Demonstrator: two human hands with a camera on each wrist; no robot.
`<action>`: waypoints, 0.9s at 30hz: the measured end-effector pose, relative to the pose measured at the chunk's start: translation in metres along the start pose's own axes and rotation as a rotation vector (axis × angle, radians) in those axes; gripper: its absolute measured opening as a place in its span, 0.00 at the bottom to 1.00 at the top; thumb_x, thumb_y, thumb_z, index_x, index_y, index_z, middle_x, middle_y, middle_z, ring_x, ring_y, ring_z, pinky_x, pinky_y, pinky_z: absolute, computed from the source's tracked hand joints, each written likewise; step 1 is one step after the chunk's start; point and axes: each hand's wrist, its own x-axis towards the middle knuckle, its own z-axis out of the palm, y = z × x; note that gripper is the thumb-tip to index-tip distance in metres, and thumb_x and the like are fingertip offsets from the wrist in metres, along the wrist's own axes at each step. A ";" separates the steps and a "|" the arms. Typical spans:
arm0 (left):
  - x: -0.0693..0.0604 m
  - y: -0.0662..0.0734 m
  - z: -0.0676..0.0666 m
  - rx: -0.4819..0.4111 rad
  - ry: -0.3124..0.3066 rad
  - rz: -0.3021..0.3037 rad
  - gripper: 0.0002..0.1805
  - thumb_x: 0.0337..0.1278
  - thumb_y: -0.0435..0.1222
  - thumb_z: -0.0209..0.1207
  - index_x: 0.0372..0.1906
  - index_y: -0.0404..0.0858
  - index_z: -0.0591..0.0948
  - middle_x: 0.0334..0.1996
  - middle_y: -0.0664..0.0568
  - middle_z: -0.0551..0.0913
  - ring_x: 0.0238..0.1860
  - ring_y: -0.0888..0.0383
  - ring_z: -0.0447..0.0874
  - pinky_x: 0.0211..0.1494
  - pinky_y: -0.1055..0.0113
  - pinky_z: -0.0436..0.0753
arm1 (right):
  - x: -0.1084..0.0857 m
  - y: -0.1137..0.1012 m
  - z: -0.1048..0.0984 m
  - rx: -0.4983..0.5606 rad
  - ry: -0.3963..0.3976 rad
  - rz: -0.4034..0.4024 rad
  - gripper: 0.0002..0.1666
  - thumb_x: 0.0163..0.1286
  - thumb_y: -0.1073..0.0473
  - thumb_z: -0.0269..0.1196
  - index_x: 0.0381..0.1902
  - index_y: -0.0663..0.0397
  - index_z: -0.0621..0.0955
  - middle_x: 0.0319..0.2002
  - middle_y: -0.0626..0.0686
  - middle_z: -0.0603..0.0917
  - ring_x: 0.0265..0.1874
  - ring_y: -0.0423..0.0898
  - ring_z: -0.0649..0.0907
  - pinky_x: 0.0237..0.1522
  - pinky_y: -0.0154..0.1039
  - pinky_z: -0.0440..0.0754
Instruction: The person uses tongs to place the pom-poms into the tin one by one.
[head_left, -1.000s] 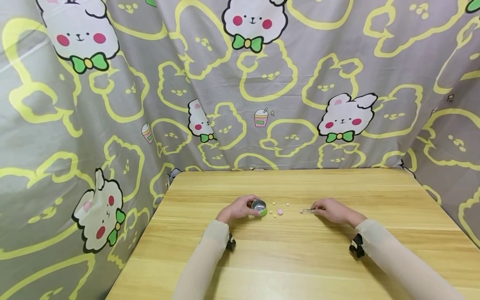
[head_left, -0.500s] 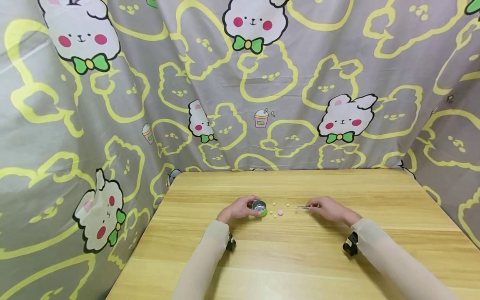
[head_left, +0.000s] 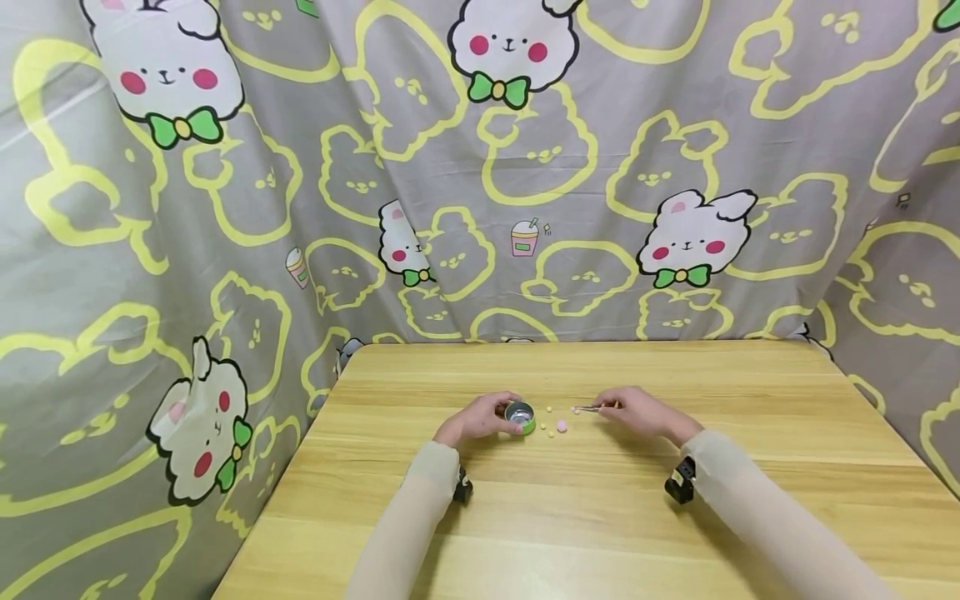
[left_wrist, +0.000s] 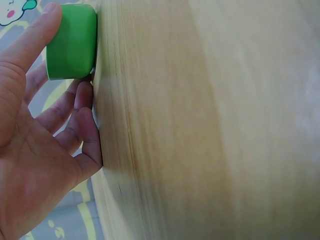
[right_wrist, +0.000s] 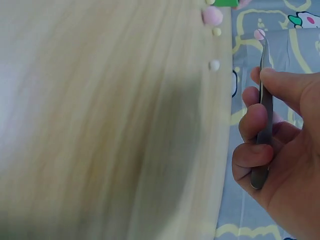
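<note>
In the head view my left hand (head_left: 482, 417) grips a small round green container (head_left: 528, 429) that stands on the table, its top uncovered. The left wrist view has the thumb on the container's green side (left_wrist: 75, 42) and other fingers behind it. My right hand (head_left: 636, 410) holds metal tweezers (right_wrist: 266, 100) with curled fingers. A small pink ball (right_wrist: 259, 34) sits pinched at their tips, raised off the table. Between the hands lie a larger pink ball (head_left: 562, 426), several tiny yellow balls (head_left: 551, 434) and a whitish ball (right_wrist: 214, 65).
The wooden table (head_left: 570, 525) reaches back to a grey patterned curtain (head_left: 450, 167), which also hangs along both sides. A black wrist camera (head_left: 681, 481) is strapped to the right forearm, another camera (head_left: 462, 486) to the left.
My right hand has moved left toward the container, carrying the tweezers and the small pink ball with it. The left hand and the container stay where they were.
</note>
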 end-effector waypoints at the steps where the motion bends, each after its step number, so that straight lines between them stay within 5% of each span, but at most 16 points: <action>1: 0.000 0.000 0.000 -0.001 0.000 -0.002 0.29 0.53 0.44 0.67 0.61 0.47 0.73 0.46 0.57 0.77 0.45 0.60 0.74 0.49 0.65 0.73 | 0.002 -0.002 0.000 0.001 -0.004 -0.005 0.10 0.71 0.63 0.56 0.45 0.56 0.83 0.32 0.51 0.81 0.26 0.40 0.72 0.30 0.36 0.70; 27: -0.001 0.002 -0.001 0.003 0.002 -0.003 0.29 0.52 0.44 0.67 0.61 0.46 0.74 0.46 0.56 0.78 0.45 0.60 0.74 0.48 0.65 0.73 | 0.039 -0.033 0.016 -0.042 -0.048 -0.095 0.11 0.69 0.65 0.57 0.45 0.62 0.82 0.37 0.51 0.83 0.29 0.40 0.74 0.31 0.36 0.72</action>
